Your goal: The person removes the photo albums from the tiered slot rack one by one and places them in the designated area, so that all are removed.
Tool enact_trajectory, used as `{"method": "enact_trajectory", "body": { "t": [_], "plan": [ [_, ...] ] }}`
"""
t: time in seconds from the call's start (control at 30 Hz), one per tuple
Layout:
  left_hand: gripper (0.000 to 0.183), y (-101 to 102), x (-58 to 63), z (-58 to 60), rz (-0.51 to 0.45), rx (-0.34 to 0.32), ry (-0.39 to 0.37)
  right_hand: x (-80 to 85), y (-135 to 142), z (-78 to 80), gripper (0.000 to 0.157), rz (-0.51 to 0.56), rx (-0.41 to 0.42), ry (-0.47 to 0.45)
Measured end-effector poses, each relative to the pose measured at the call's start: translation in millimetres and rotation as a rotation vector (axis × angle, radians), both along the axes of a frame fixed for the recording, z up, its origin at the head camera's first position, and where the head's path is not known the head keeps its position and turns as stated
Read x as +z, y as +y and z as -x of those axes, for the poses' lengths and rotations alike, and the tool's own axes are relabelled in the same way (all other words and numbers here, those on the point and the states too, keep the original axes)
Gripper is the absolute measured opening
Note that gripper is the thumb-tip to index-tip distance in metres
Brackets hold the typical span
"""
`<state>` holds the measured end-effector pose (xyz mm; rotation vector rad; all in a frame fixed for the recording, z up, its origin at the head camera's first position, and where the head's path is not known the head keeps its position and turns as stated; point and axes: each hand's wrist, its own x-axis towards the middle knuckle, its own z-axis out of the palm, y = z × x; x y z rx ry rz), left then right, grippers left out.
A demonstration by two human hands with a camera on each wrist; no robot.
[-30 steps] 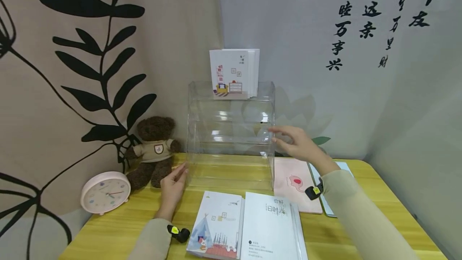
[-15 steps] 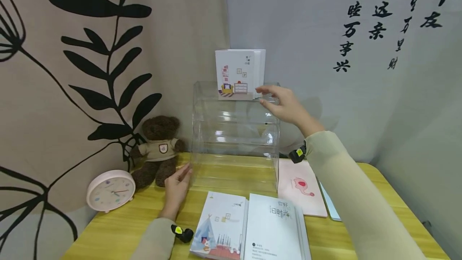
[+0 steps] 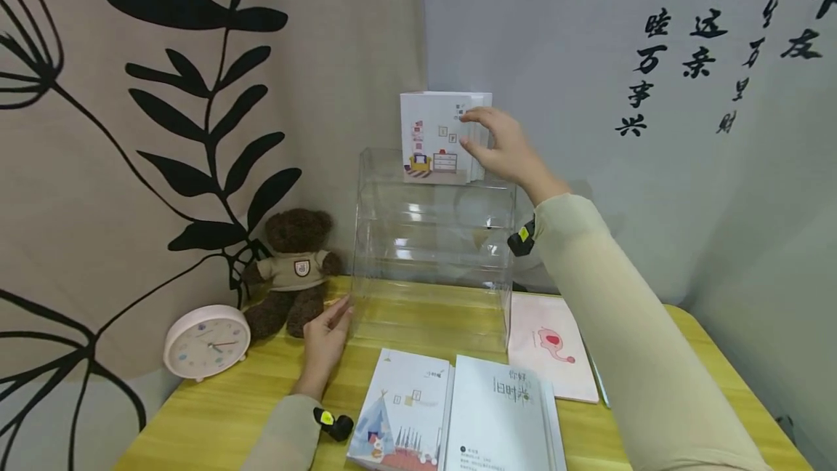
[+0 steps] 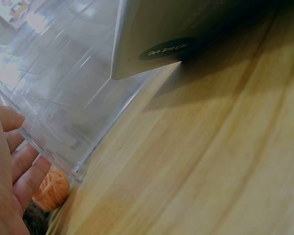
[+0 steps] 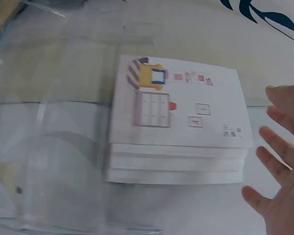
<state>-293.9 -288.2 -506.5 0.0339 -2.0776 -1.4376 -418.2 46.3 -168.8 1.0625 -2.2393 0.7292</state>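
Observation:
A clear acrylic display rack (image 3: 434,260) with several tiers stands on the wooden table. White illustrated books (image 3: 431,158) stand upright in a stack on its top tier. My right hand (image 3: 506,147) is raised at the right of these books, thumb and fingers spread. In the right wrist view, a gap shows between the fingertips (image 5: 277,147) and the books. At the rack's lower left side is my left hand (image 3: 327,336). Its fingers (image 4: 32,181) lie along the rack's edge, fairly straight and touching it.
A white tent-picture book (image 3: 399,409) and a pale book (image 3: 500,413) lie in front of the rack. To the right lies a pink elephant notebook (image 3: 552,344). A teddy bear (image 3: 297,275) and a pink clock (image 3: 207,342) stand left. An orange yarn ball (image 4: 53,190) sits by the rack's corner.
My right hand has risen from the rack's right side to beside the books on the top tier. The left hand stays at the rack's lower left. The head view has shifted slightly left.

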Motion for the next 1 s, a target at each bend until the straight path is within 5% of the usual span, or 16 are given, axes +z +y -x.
{"method": "enact_trajectory", "body": {
  "t": [0.27,0.57,0.77,1.0],
  "plan": [
    [0.032,-3,0.3,-2.1,0.015,0.024,-0.011,38.5,-27,23.9,0.065,-0.198,-0.255,-0.029],
    [0.032,2,2.6,-1.8,0.001,0.003,-0.034,42.0,-39,38.1,0.073,-0.295,-0.367,-0.135],
    [0.032,4,2.2,0.8,0.001,-0.01,-0.008,30.8,-31,37.6,0.061,-0.296,-0.402,-0.041],
    [0.034,0,1.7,0.7,-0.013,-0.001,-0.007,18.8,-25,24.5,0.044,-0.263,-0.362,0.219]
  ]
}}
